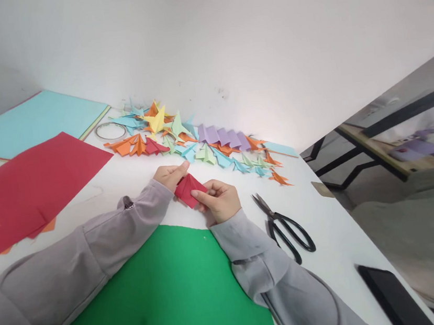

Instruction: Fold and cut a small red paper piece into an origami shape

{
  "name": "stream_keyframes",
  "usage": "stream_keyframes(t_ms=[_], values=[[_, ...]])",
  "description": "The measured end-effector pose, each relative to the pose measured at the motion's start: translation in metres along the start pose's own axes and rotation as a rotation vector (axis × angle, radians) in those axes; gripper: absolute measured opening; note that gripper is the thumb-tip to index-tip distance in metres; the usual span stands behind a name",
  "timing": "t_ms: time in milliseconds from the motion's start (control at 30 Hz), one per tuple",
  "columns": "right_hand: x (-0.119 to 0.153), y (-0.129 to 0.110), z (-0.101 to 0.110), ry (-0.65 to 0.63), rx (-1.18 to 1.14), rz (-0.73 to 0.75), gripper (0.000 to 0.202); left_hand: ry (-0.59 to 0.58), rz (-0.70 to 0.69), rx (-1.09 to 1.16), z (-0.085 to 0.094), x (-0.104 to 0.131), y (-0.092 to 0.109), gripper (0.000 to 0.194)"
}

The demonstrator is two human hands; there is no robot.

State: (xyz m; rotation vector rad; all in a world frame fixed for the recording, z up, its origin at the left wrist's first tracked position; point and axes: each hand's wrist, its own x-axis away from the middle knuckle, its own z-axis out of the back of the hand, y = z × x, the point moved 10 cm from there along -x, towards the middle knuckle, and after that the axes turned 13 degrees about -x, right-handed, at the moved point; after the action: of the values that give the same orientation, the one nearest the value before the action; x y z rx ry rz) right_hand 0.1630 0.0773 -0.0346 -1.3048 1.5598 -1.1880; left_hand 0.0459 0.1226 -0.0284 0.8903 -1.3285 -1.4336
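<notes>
A small folded red paper (189, 190) is held between both hands above the white table. My left hand (172, 176) pinches its upper left edge, thumb pointing up. From the right, my right hand (220, 199) grips it with the thumb on top and the fingers curled behind. Crease lines show on the paper's face. Below the hands lies a large green sheet (158, 296), partly covered by both sleeves. Beyond the hands, along the wall, folded paper pieces (156, 120) in several colours are piled, with a purple pleated row (224, 136) among them.
Black-handled scissors (284, 225) lie right of my right hand. A dark phone (394, 296) sits at the table's right edge. At the left are a large red sheet (45, 183) and a stack of light blue sheets (38, 121). A roll of tape (111, 130) stands near the stack.
</notes>
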Motion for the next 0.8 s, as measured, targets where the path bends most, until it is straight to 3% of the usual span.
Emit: stream_keyframes(t_ms=[300, 800], values=[[-0.001, 0.001, -0.001, -0.040, 0.004, -0.004, 0.030, -0.022, -0.039, -0.078, -0.003, 0.004, 0.004, 0.013], [-0.002, 0.009, -0.012, -0.218, -0.015, -0.090, 0.027, 0.020, -0.051, -0.092, 0.001, 0.005, 0.007, 0.011]])
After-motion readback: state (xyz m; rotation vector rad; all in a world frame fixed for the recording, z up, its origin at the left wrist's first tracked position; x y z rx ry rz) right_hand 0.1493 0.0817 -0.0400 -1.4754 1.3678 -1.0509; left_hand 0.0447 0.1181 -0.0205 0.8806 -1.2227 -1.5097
